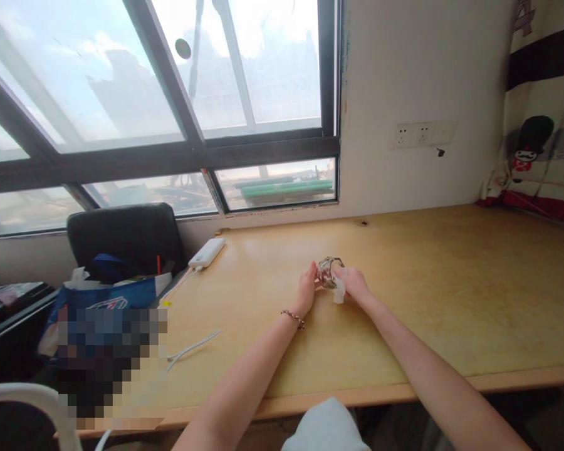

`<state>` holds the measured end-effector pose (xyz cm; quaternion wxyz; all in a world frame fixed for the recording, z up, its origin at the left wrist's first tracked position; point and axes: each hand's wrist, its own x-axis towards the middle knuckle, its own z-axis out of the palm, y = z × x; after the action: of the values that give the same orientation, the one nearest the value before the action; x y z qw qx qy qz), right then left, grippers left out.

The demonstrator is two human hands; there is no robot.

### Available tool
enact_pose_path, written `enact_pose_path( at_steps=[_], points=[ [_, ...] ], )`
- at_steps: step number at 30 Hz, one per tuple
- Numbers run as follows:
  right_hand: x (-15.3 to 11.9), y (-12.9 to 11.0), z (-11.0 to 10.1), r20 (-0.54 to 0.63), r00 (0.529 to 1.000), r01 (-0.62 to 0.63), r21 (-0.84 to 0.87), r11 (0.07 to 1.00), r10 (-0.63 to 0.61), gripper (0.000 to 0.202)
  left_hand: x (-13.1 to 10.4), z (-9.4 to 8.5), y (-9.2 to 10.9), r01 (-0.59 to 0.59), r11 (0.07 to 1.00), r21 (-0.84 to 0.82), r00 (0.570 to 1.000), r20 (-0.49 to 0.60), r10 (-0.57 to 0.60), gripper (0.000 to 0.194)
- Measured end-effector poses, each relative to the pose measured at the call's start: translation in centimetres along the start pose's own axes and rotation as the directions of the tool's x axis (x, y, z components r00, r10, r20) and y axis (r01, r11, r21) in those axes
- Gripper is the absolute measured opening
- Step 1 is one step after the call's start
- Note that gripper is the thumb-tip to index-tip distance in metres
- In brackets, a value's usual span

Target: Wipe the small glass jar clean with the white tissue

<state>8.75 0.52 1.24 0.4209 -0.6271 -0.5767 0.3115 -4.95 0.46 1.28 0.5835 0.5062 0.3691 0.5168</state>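
Note:
A small, round, shiny object (327, 272), patterned brown and silver with a dark rim, is between my hands over the wooden table; its exact kind is unclear. My left hand (307, 285) grips it from the left, with a braided bracelet on that wrist. On the other side, my right hand (353, 282) is closed on a white tissue (339, 292), which hangs below the fingers in front of the object. The right thumb and fingertips sit at the object's right side, and they partly hide it.
The wooden table (432, 300) stretches below the window and wall. A white power bank (207, 252) with cables lies at its left edge, and a white cable (195, 346) lies nearer. Further left are a black chair (126, 235) and a blue bag (108, 297).

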Motion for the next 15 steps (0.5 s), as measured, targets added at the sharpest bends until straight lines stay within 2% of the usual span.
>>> enact_pose_path(
  at_steps=[3, 5, 7, 9, 11, 13, 15],
  points=[
    [-0.5, -0.3, 0.2, 0.019, 0.984, -0.178, 0.256, 0.95, 0.179, 0.034, -0.1, 0.4, 0.0, -0.02, 1.0, -0.004, 0.991, 0.129, 0.02, 0.049],
    [-0.9, -0.4, 0.4, 0.095, 0.972, -0.233, 0.395, 0.888, 0.213, 0.029, 0.0, 0.6, -0.1, -0.031, 0.999, 0.032, 0.985, 0.168, 0.025, 0.045],
    [-1.0, -0.5, 0.5, 0.155, 0.968, -0.244, 0.436, 0.866, 0.195, 0.028, 0.1, 0.6, -0.2, -0.033, 0.999, 0.025, 0.987, 0.156, 0.029, 0.046],
    [-0.8, -0.4, 0.3, 0.128, 0.977, -0.202, 0.332, 0.921, 0.168, 0.03, 0.3, 0.5, -0.4, -0.016, 0.999, -0.03, 0.99, 0.139, 0.02, 0.047],
    [-0.4, -0.3, -0.1, 0.025, 0.995, -0.095, 0.099, 0.991, 0.093, 0.031, 0.4, 0.3, -0.6, 0.012, 0.997, -0.073, 0.992, 0.13, -0.002, 0.049],
    [0.0, -0.2, -0.6, -0.074, 0.996, 0.027, -0.158, 0.987, -0.039, 0.031, 0.5, 0.2, -0.7, 0.045, 0.997, -0.068, 0.994, 0.105, -0.038, 0.053],
    [0.2, -0.1, -1.1, -0.125, 0.979, 0.11, -0.341, 0.934, -0.161, 0.031, 0.4, 0.1, -0.6, 0.086, 0.996, -0.025, 0.994, 0.07, -0.084, 0.057]
  ],
)
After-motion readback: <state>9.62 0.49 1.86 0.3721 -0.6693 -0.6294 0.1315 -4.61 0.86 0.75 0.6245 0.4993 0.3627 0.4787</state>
